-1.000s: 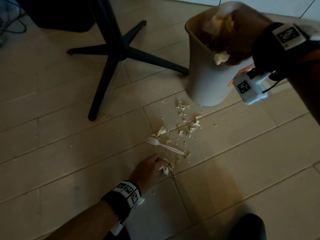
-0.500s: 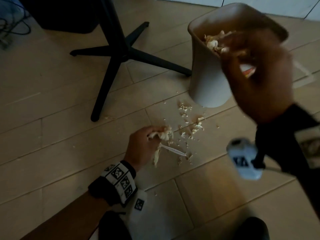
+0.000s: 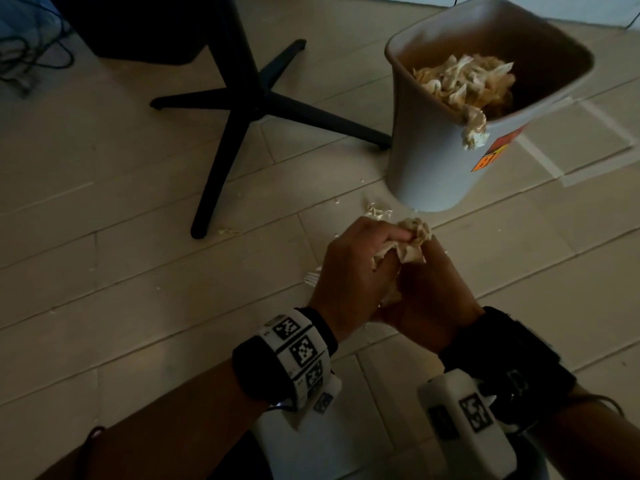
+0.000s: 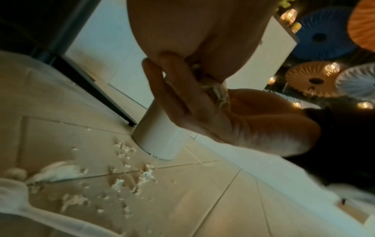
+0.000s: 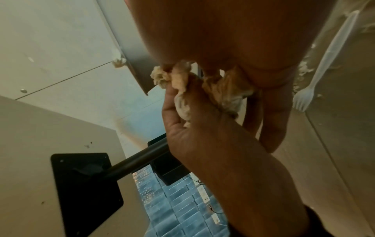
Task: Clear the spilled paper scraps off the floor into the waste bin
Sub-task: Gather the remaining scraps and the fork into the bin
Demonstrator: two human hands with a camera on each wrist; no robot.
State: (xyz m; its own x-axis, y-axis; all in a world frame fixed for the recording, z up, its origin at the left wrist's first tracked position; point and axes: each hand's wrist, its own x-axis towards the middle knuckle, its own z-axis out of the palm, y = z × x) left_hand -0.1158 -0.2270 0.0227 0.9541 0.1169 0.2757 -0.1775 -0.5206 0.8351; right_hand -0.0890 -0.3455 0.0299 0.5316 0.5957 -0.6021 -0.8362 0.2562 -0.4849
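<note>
The left hand [image 3: 356, 271] and right hand [image 3: 429, 296] press together, cupped around a wad of paper scraps [image 3: 412, 240] so none drops; loose scraps [image 4: 121, 186] still litter the floor [image 3: 138, 271] before the waste bin [image 3: 433, 168]

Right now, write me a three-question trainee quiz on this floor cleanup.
1. True or false: both hands hold one wad of paper scraps.
2. What white utensil lies on the floor among the loose scraps?
3. The waste bin is: A) empty B) holding crumpled paper C) tipped over.

Key:
1. True; the left hand and right hand grip it together.
2. A plastic fork.
3. B.
</note>
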